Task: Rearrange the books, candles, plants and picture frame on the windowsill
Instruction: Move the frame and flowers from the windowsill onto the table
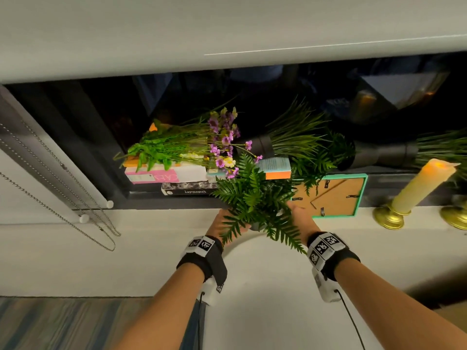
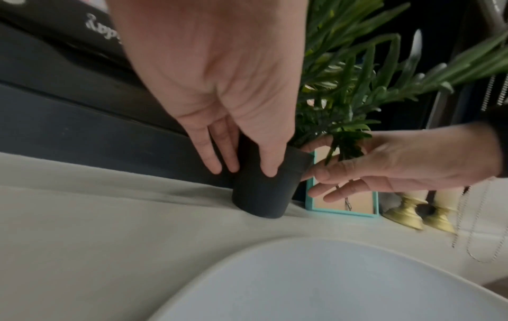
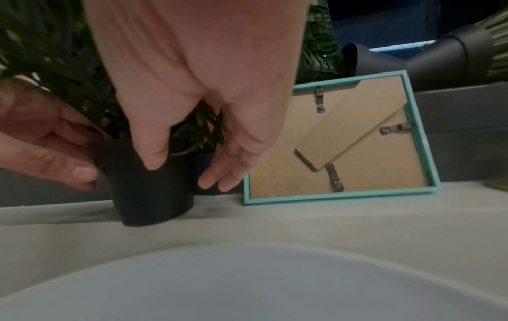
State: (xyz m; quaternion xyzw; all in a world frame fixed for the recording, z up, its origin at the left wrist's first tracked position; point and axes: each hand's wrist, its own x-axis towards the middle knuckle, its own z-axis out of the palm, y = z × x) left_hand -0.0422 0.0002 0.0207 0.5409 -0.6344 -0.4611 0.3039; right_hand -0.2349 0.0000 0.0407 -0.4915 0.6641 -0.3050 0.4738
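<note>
A fern (image 1: 252, 195) in a black pot (image 2: 261, 191) stands on the white windowsill (image 1: 151, 223), just left of the picture frame. My left hand (image 1: 227, 223) grips the pot's left side, thumb in front and fingers behind. My right hand (image 1: 298, 215) holds the rim from the right, thumb (image 3: 154, 156) on the pot's front. The teal picture frame (image 1: 331, 195) leans with its brown back facing me. Stacked books (image 1: 171, 175) lie at the left under a bunch of purple flowers (image 1: 222, 142). A cream candle (image 1: 424, 185) stands in a brass holder at the right.
Two black-potted grass plants (image 1: 262, 145) (image 1: 394, 152) lie on their sides against the dark window. A second brass holder (image 1: 454, 218) shows at the right edge. Blind chains (image 1: 63, 198) hang at the left. A round white surface (image 2: 329, 282) sits below the sill.
</note>
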